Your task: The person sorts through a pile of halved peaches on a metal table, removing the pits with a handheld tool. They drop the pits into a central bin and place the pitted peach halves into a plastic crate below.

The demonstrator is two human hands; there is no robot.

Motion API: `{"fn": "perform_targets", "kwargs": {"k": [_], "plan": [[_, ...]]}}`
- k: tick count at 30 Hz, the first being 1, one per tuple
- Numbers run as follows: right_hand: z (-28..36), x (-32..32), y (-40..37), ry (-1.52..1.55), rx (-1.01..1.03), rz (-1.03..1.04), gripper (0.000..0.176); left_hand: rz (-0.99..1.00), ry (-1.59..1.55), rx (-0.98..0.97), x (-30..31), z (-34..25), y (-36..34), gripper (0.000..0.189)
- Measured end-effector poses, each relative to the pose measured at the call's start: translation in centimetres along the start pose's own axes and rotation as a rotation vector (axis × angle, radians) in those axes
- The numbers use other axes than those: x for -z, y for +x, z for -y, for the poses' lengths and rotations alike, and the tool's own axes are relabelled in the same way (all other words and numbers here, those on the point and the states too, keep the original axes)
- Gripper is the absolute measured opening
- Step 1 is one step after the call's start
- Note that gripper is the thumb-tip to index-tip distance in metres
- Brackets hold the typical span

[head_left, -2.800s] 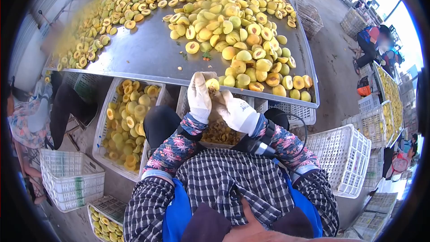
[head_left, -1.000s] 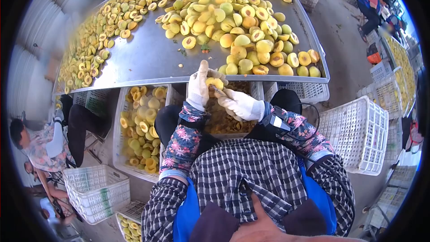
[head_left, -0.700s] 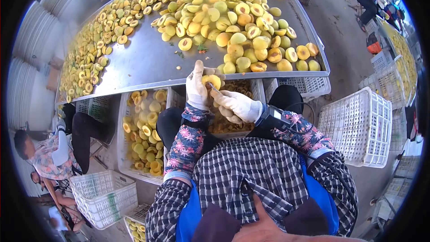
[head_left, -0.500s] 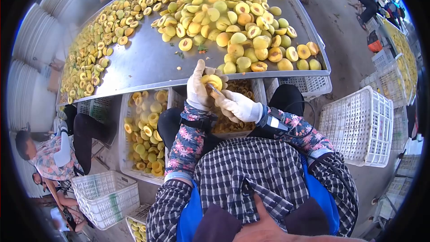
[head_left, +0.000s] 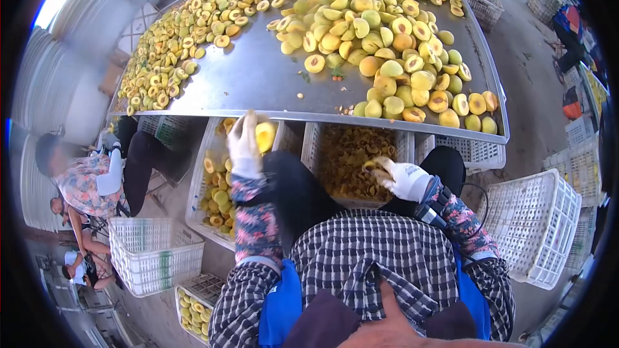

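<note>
Yellow fruit, much of it halved (head_left: 387,45), lies heaped on a metal table (head_left: 258,77). My left hand (head_left: 245,142), in a pale glove, holds a yellow fruit half (head_left: 264,136) at the table's front edge, above the crate of fruit (head_left: 216,200). My gloved right hand (head_left: 401,179) is over the right side of a crate of brown-yellow scraps (head_left: 351,164). Its fingers are pinched round something small and dark that I cannot make out.
Empty white crates stand at the lower left (head_left: 155,254) and right (head_left: 532,225). A co-worker in a floral top (head_left: 87,171) sits at the left. A small crate of fruit (head_left: 193,309) is at the bottom left.
My hands have moved apart. The left went left with the fruit half; the right moved right and down over the scraps crate. The view has shifted, so the table appears further right and lower.
</note>
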State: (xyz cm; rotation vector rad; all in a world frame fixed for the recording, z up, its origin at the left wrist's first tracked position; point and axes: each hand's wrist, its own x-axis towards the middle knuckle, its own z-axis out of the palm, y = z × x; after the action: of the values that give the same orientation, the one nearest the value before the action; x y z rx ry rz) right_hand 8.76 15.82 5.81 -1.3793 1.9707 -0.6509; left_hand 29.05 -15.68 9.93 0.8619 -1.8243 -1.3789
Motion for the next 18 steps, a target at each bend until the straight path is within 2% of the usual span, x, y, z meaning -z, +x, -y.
{"fn": "perform_targets", "kwargs": {"k": [1,2,3,5,7,10,13,14,15,17,18], "plan": [[-0.4,0.0,-0.1,0.016,-0.009,0.047,0.036,0.014,0.097,-0.023,2.1,2.7,0.9,0.039],[-0.3,0.4,0.0,0.012,-0.034,0.099,0.037,0.011,0.887,0.045,3.3,-0.3,0.9,0.042],[-0.5,0.2,-0.1,0.013,-0.037,0.095,0.037,-0.087,1.160,-0.047,3.2,-1.3,0.6,0.047],[-1.4,-0.4,0.4,-0.026,0.061,0.031,0.035,-0.036,1.137,-0.119,2.5,-1.4,2.9,0.049],[-1.4,-0.4,0.8,0.009,0.119,0.004,0.038,0.092,0.794,-0.178,-0.1,0.7,7.0,0.052],[-0.1,0.3,1.3,-0.089,0.035,0.210,0.050,0.216,0.898,-0.166,-7.2,0.7,11.9,0.057],[-0.8,-0.9,1.6,0.128,0.161,0.147,0.050,0.352,0.973,-0.049,-12.6,0.7,16.0,0.059],[-0.2,0.1,0.8,0.028,0.100,0.175,0.049,0.348,0.980,-0.004,-13.9,1.9,17.5,0.060],[0.5,0.4,0.8,-0.084,-0.110,0.270,0.047,0.323,0.983,0.007,-14.8,3.7,18.7,0.063],[-1.1,-0.5,0.3,0.000,-0.029,0.193,0.047,0.437,1.024,0.136,-16.0,5.0,20.0,0.065],[-1.3,-0.6,0.1,0.028,0.002,0.152,0.048,0.432,1.012,0.088,-16.5,4.5,19.8,0.069]]}}
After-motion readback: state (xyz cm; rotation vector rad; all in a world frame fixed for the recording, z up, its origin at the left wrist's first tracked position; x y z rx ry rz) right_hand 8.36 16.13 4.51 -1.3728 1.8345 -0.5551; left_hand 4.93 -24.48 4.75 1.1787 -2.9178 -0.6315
